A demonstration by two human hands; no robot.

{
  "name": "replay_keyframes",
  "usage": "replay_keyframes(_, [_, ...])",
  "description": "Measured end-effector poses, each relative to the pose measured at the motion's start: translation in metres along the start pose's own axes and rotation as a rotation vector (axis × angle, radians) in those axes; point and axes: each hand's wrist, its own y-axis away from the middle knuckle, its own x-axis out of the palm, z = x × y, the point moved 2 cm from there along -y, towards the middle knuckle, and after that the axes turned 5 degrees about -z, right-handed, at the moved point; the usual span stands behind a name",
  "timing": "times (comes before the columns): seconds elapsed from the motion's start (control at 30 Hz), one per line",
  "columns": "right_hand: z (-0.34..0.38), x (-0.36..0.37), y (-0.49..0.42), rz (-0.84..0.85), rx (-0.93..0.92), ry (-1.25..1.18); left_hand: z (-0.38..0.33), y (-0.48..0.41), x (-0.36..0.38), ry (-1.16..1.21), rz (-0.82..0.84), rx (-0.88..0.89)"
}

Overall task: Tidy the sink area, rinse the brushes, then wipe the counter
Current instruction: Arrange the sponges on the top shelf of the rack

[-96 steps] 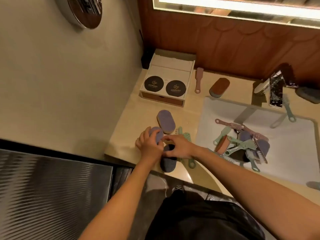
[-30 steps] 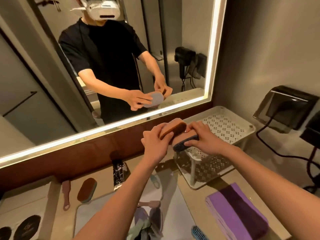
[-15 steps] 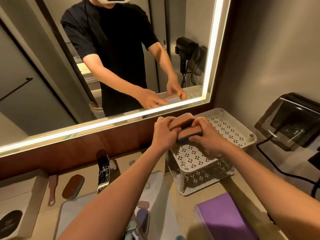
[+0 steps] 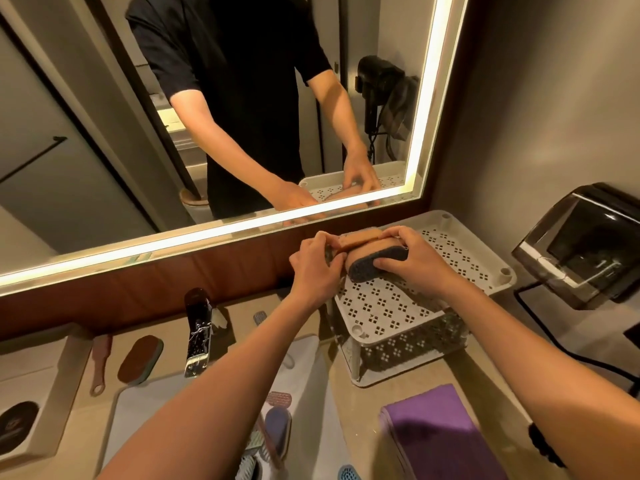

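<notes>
Both hands hold a stack of oval scrub brushes (image 4: 372, 252) low over the top shelf of a white perforated rack (image 4: 398, 306). My left hand (image 4: 317, 268) grips the stack's left end, and my right hand (image 4: 408, 258) wraps its right end and dark bristled underside. More brushes (image 4: 277, 427) lie in the white sink (image 4: 311, 375) below my left forearm. On the counter left of the faucet (image 4: 198, 332) rest an oval brown brush (image 4: 140, 360) and a pink handled brush (image 4: 100, 363). A folded purple cloth (image 4: 443, 434) lies on the counter at the lower right.
A lit mirror (image 4: 207, 116) spans the back wall above a wood panel. A beige box (image 4: 31, 403) with dark round discs sits at the far left. A dark wall-mounted dispenser (image 4: 585, 247) with a black cable hangs at the right.
Since three seconds ago my hands left the counter's left side carrying brushes. Over the last second they lowered the stack toward the rack's top shelf.
</notes>
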Motion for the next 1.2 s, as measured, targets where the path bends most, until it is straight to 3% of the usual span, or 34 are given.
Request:
replay_keyframes(0.6, [-0.004,0.029,0.006,-0.059,-0.007,-0.130,-0.009,0.023,-0.003,0.237,-0.044,-0.073])
replay_keyframes(0.9, [-0.001,0.039,0.001,0.034,-0.008,0.066,-0.009,0.027,0.001,-0.025,-0.055,0.038])
replay_keyframes(0.97, [-0.003,0.040,0.000,0.009,-0.004,0.146,-0.010,0.026,0.000,-0.093,-0.035,0.057])
replay_keyframes(1.07, [0.006,0.038,0.007,-0.097,-0.071,0.264,-0.012,0.030,-0.005,-0.009,0.055,0.016])
replay_keyframes(1.2, [0.030,0.044,0.026,-0.174,-0.191,0.113,-0.006,0.038,-0.028,0.075,0.064,0.002])
